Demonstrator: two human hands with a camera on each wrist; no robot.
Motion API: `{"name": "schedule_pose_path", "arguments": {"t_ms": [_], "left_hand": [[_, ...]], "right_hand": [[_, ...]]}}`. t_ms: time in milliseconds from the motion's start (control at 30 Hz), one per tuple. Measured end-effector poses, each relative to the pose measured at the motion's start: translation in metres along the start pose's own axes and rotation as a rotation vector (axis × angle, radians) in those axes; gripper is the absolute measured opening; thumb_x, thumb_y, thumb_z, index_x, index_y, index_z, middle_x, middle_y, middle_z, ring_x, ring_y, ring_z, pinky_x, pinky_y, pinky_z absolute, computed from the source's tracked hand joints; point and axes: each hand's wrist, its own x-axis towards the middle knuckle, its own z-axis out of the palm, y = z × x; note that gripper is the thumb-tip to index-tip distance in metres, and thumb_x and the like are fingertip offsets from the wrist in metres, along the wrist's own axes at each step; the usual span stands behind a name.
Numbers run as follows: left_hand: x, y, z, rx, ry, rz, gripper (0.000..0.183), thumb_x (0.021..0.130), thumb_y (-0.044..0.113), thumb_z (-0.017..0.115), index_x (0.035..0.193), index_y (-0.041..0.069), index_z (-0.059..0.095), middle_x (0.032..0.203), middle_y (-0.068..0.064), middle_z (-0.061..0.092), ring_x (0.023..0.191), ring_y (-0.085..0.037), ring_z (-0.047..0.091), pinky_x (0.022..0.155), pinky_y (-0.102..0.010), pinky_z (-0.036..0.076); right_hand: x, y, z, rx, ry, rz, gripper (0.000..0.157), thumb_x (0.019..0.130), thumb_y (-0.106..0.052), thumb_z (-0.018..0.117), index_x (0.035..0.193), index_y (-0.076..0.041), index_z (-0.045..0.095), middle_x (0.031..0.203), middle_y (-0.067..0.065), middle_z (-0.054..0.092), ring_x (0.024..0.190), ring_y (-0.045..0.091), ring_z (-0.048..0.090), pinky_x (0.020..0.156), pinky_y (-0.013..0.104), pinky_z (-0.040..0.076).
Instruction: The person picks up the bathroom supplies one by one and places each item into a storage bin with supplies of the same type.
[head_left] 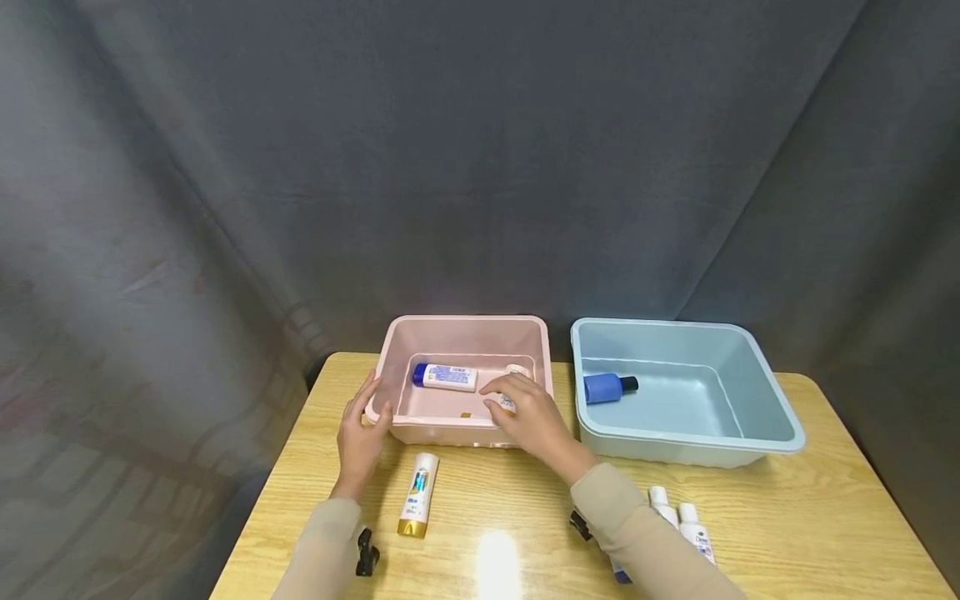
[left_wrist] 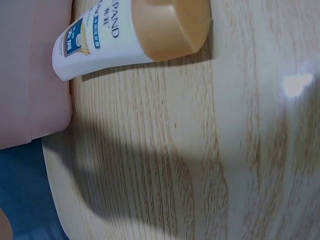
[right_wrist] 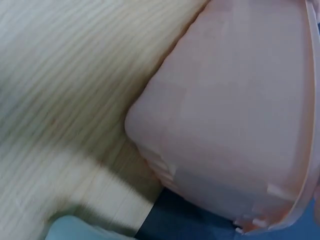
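Observation:
My left hand (head_left: 362,435) touches the front left corner of a pink plastic bin (head_left: 457,433), fingers along the left side and thumb near the front rim. Over the bin's front right, my right hand (head_left: 528,412) reaches in, thumb and index finger spread apart. Beneath it lies a white bottle (head_left: 517,369) with gold on it, partly covered by the hand. A white tube with a blue cap (head_left: 450,377) lies at the bin's back. Near the front wall, a small gold piece (head_left: 466,415) shows, mostly hidden. On the table, by my left wrist, lies a white shampoo bottle with a gold end (head_left: 417,496).
To the right stands a light blue bin (head_left: 690,446) holding a blue bottle with a black cap (head_left: 603,388). In front of it are white bottles (head_left: 694,530), partly behind my right sleeve. A dark curtain (head_left: 480,167) hangs behind the wooden table (head_left: 787,508).

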Motion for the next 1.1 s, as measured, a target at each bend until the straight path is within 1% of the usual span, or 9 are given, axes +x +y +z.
{"name": "schedule_pose_path", "arguments": {"t_ms": [100, 300, 433, 567, 700, 833, 933, 1067, 1100], "left_hand": [[-0.001, 0.0, 0.0, -0.003, -0.002, 0.003, 0.047, 0.091, 0.008, 0.068, 0.137, 0.014, 0.06, 0.149, 0.004, 0.049, 0.135, -0.026, 0.044, 0.113, -0.048, 0.032], [-0.001, 0.001, 0.001, -0.011, -0.007, 0.002, 0.047, 0.091, 0.008, 0.068, 0.137, 0.013, 0.06, 0.149, 0.003, 0.049, 0.136, -0.027, 0.043, 0.114, -0.048, 0.031], [0.0, 0.0, 0.001, -0.009, -0.004, 0.0, 0.047, 0.091, 0.008, 0.069, 0.137, 0.013, 0.061, 0.149, 0.003, 0.049, 0.136, -0.027, 0.043, 0.114, -0.048, 0.031], [0.0, 0.001, 0.001, -0.001, 0.001, 0.002, 0.047, 0.09, 0.007, 0.069, 0.136, 0.013, 0.061, 0.149, 0.003, 0.049, 0.136, -0.026, 0.043, 0.114, -0.047, 0.031], [0.001, 0.002, 0.001, 0.002, 0.001, -0.001, 0.047, 0.091, 0.008, 0.069, 0.137, 0.013, 0.061, 0.148, 0.004, 0.05, 0.135, -0.025, 0.044, 0.114, -0.047, 0.031], [0.002, 0.004, 0.001, -0.005, -0.015, -0.012, 0.047, 0.092, 0.011, 0.068, 0.138, 0.015, 0.06, 0.149, 0.005, 0.049, 0.135, -0.024, 0.044, 0.114, -0.047, 0.031], [0.003, 0.003, 0.001, 0.005, -0.016, -0.014, 0.047, 0.092, 0.011, 0.069, 0.137, 0.015, 0.06, 0.149, 0.004, 0.049, 0.135, -0.025, 0.044, 0.114, -0.048, 0.031], [0.002, 0.001, -0.001, 0.014, -0.01, -0.016, 0.047, 0.091, 0.01, 0.069, 0.137, 0.015, 0.061, 0.149, 0.004, 0.049, 0.134, -0.025, 0.045, 0.113, -0.048, 0.032], [0.001, 0.001, -0.001, 0.014, -0.009, -0.019, 0.047, 0.091, 0.01, 0.069, 0.137, 0.015, 0.06, 0.149, 0.004, 0.049, 0.134, -0.025, 0.045, 0.114, -0.048, 0.032]], "right_hand": [[-0.003, -0.006, 0.004, 0.018, 0.042, -0.067, 0.017, 0.083, -0.006, 0.077, 0.098, -0.012, 0.072, 0.099, 0.0, 0.072, 0.097, 0.017, 0.066, 0.094, 0.037, 0.052], [-0.012, -0.024, 0.017, 0.098, 0.088, -0.12, 0.017, 0.086, -0.007, 0.073, 0.102, -0.012, 0.071, 0.103, -0.001, 0.071, 0.099, 0.015, 0.065, 0.093, 0.028, 0.051], [-0.019, -0.035, 0.027, 0.149, 0.085, -0.109, 0.019, 0.087, -0.007, 0.072, 0.105, -0.012, 0.07, 0.108, -0.001, 0.069, 0.103, 0.015, 0.064, 0.095, 0.025, 0.051], [-0.025, -0.043, 0.036, 0.166, 0.07, -0.098, 0.019, 0.087, -0.008, 0.072, 0.105, -0.011, 0.07, 0.11, 0.0, 0.069, 0.105, 0.016, 0.064, 0.096, 0.026, 0.05], [-0.03, -0.046, 0.043, 0.167, 0.061, -0.111, 0.017, 0.088, -0.008, 0.071, 0.104, -0.01, 0.07, 0.108, 0.0, 0.069, 0.105, 0.015, 0.064, 0.101, 0.033, 0.049], [-0.034, -0.048, 0.048, 0.18, 0.055, -0.088, 0.02, 0.086, -0.006, 0.072, 0.105, -0.01, 0.07, 0.108, 0.0, 0.07, 0.105, 0.013, 0.064, 0.103, 0.039, 0.048], [-0.038, -0.05, 0.051, 0.194, 0.044, -0.049, 0.021, 0.086, -0.005, 0.073, 0.107, -0.009, 0.07, 0.109, 0.001, 0.07, 0.105, 0.014, 0.064, 0.099, 0.036, 0.05], [-0.042, -0.052, 0.057, 0.196, 0.032, -0.01, 0.02, 0.088, -0.007, 0.071, 0.108, -0.008, 0.07, 0.111, 0.002, 0.07, 0.105, 0.019, 0.065, 0.095, 0.031, 0.052], [-0.043, -0.052, 0.059, 0.19, 0.031, -0.004, 0.019, 0.088, -0.008, 0.071, 0.108, -0.008, 0.07, 0.111, 0.002, 0.07, 0.105, 0.02, 0.065, 0.095, 0.031, 0.052]]}}
